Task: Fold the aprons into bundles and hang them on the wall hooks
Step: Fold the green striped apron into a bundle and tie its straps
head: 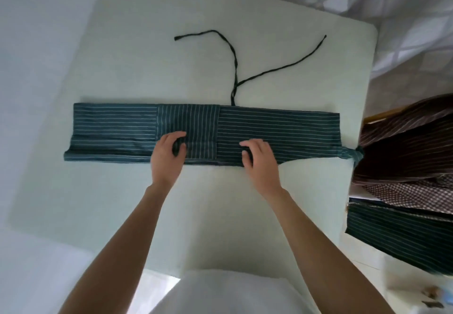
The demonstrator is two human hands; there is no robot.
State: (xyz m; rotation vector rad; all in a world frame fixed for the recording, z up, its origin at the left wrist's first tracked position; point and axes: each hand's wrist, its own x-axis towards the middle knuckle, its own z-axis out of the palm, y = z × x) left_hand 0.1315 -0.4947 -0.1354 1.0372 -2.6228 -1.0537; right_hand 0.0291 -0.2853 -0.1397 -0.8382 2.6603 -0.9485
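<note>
Left hand point(169, 154) and right hand point(256, 155) sit side by side on the near edge of the dark green white-striped cotton apron point(282, 127), fingers curled and pinching the cloth; likely placed so to lift that edge for another lengthwise fold. Apron lies as a long narrow band across the pale green flat bench point(220, 210), a pocket panel with upright stripes at its middle. Two dark waist ties point(272, 72) trail off the far edge, probably left free for binding the bundle. One end knot point(356, 154) hangs at the bench's right edge. Beyond it, a heap of brown striped and checked aprons point(404, 156) waits, presumably next.
</note>
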